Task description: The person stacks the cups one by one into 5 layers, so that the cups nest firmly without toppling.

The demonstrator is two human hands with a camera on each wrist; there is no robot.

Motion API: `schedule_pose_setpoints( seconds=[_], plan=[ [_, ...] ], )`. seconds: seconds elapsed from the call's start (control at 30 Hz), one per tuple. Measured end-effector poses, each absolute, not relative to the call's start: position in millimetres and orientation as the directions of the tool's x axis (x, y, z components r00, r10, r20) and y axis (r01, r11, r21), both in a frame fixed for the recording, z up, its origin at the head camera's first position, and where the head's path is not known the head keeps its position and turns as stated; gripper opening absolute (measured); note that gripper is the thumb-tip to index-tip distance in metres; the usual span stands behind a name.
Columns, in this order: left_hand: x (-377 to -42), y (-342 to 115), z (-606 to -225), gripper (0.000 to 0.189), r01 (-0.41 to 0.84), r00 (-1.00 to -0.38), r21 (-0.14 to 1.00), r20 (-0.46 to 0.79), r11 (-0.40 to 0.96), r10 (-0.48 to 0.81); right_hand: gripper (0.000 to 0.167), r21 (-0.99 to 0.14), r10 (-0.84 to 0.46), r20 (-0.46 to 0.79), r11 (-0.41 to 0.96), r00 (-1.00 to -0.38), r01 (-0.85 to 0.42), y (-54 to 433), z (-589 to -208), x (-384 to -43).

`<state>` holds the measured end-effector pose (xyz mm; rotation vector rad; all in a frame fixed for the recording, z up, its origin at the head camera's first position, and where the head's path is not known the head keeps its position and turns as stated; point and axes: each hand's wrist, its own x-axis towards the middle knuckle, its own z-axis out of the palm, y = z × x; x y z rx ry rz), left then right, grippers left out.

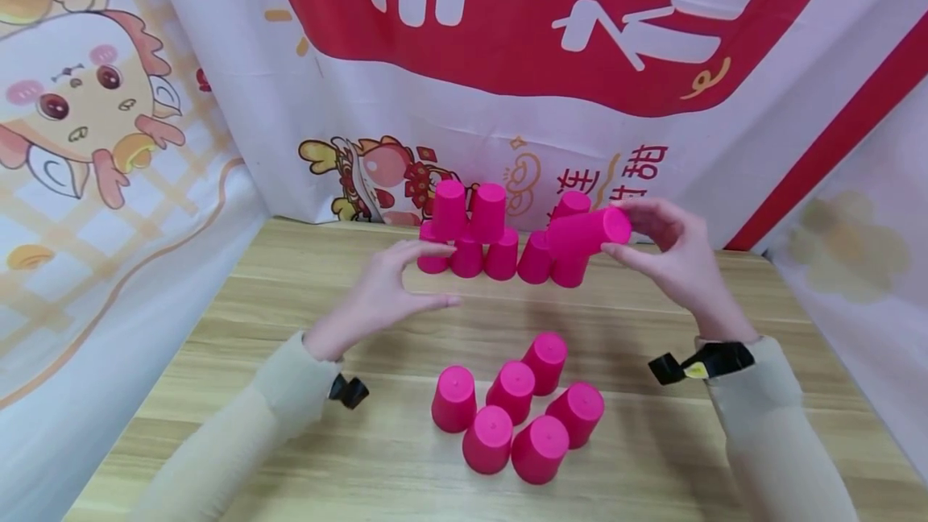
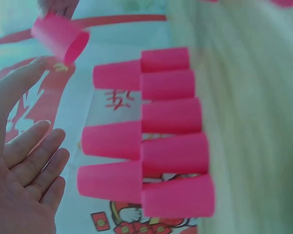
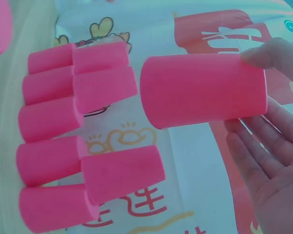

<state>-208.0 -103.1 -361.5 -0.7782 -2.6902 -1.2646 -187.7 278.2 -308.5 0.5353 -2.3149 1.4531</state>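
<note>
My right hand (image 1: 674, 252) pinches a pink plastic cup (image 1: 590, 234) near its closed end, between thumb and fingers. The cup is tipped on its side, in front of the right part of a stack; its mouth faces left in the right wrist view. Several upside-down pink cups (image 2: 176, 153) form the stack's bottom row. Two more cups (image 1: 488, 213) stand on the left part of that row, and a third (image 3: 124, 173) on the right part. Holding nothing, my left hand (image 1: 380, 288) hovers by the stack's left end, thumb and fingers apart.
Nearer on the wooden table (image 1: 348, 457) stands a loose group of several upside-down pink cups (image 1: 488, 440). A printed cloth (image 1: 449, 119) hangs behind the stack, and more cloth lines both sides. Each wrist carries a small black camera (image 1: 703, 362).
</note>
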Motion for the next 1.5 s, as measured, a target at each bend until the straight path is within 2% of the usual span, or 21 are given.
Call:
schedule_pose_setpoints(
  seconds=[0.23, 0.57, 0.87, 1.13, 1.5],
  plan=[
    [-177.3, -103.4, -387.4, 0.065, 0.465, -0.856, 0.753, 0.249, 0.466, 0.452, 0.049, -0.778, -0.052, 0.51, 0.397, -0.859, -0.486, 268.1, -296.2, -205.4],
    [-151.6, -107.5, -407.3, 0.066, 0.391, -0.835, 0.827, 0.135, 0.403, 0.533, 0.055, -0.824, 0.023, 0.416, 0.431, -0.909, -0.367, 251.2, -286.1, -233.3],
    [-144.4, -109.1, -413.3, 0.068, 0.348, -0.81, 0.835, 0.038, 0.427, 0.586, 0.061, -0.82, 0.006, 0.352, 0.484, -0.936, -0.305, 236.7, -279.5, -260.9],
    [-143.7, -107.9, -418.6, 0.073, 0.341, -0.78, 0.834, -0.006, 0.433, 0.626, 0.068, -0.801, -0.03, 0.264, 0.55, -0.964, -0.236, 232.8, -289.5, -284.5],
    [-144.7, -107.5, -422.0, 0.075, 0.36, -0.754, 0.838, 0.003, 0.41, 0.657, 0.056, -0.728, -0.116, 0.213, 0.643, -0.97, -0.237, 225.4, -308.9, -304.0]
  ],
)
